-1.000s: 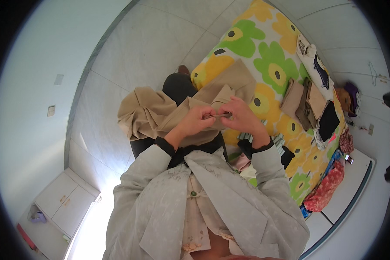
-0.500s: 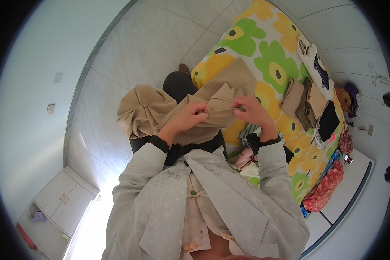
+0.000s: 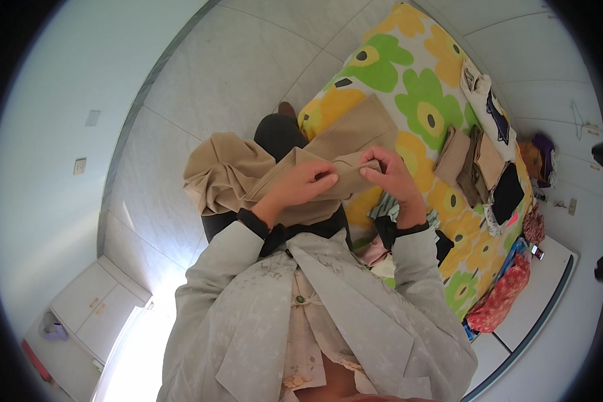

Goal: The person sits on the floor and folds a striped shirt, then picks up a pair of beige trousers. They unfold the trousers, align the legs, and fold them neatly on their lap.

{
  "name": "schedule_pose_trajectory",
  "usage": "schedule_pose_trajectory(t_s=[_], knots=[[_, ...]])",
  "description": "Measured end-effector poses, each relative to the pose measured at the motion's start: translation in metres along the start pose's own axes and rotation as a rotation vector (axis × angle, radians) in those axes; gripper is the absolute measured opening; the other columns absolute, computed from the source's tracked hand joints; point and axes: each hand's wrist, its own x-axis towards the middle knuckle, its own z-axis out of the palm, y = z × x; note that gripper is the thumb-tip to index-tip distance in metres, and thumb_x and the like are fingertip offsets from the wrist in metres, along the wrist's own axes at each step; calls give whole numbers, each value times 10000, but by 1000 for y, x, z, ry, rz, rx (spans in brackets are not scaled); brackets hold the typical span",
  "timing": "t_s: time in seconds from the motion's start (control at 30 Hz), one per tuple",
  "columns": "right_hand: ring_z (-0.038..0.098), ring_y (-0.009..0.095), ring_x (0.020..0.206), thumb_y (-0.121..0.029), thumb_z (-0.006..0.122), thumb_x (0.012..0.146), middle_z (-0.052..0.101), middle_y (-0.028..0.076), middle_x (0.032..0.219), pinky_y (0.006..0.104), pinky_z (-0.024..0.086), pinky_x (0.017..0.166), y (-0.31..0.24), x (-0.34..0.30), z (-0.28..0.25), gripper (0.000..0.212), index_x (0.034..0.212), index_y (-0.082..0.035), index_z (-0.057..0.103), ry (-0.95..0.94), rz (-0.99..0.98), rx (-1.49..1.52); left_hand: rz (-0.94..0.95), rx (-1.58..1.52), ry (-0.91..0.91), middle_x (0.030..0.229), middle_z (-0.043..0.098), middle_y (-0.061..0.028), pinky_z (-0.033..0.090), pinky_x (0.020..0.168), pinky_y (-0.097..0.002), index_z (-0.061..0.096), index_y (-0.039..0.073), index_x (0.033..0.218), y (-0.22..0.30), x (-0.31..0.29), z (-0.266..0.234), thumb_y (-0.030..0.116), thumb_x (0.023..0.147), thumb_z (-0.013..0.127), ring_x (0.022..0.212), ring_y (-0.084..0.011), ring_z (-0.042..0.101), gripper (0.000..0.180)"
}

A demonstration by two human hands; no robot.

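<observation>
A pair of tan trousers lies across my lap, bunched on the left. One flat leg stretches over the bed's edge at the upper right. My left hand pinches the cloth between thumb and fingers near the middle. My right hand, a short way to the right, is closed on the same stretch of fabric, its fingers curled over the edge. Cloth between the two hands is folded and creased. Black trousers cover my legs beneath.
The bed, with its flowered cover, runs along my right. On it lie folded clothes, a black folded piece and a red patterned bundle. A phone rests near the bed's far right. White cabinets stand at the lower left.
My left hand has shifted slightly right, nearer my right hand. The right fingers have curled further over the cloth, and the raised fold between the hands has flattened.
</observation>
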Motion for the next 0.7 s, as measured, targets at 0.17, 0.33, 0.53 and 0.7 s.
schedule_pose_trajectory(t_s=[0.17, 0.33, 0.53, 0.7], knots=[[485, 28, 773, -158, 657, 854, 553, -70, 856, 198, 393, 696, 7, -2, 3, 167, 968, -47, 605, 42, 11, 123, 11, -125, -41, 782, 490, 25, 372, 627, -234, 576, 5, 948, -4, 4, 4, 136, 918, 542, 713, -66, 422, 139], [453, 7, 747, -212, 658, 890, 531, -91, 813, 188, 376, 647, 19, 3, 12, 203, 958, -23, 626, 91, 7, 257, -48, -244, -73, 792, 437, 70, 345, 633, -201, 565, 25, 940, -12, 0, -3, 123, 926, 532, 727, -31, 382, 105], [473, 11, 769, -177, 649, 896, 551, -84, 837, 186, 392, 671, 19, 3, 18, 174, 953, -13, 635, 110, -44, 268, -43, -250, -64, 795, 442, 71, 344, 634, -206, 564, 26, 929, -8, -2, -5, 142, 930, 546, 731, -30, 376, 117], [444, 12, 730, -189, 652, 895, 529, -87, 807, 189, 366, 615, 18, 7, 24, 185, 950, -13, 631, 91, -45, 198, -32, -167, -35, 774, 443, 73, 336, 611, -211, 566, 37, 899, -2, 4, -2, 157, 933, 569, 719, -30, 372, 124]])
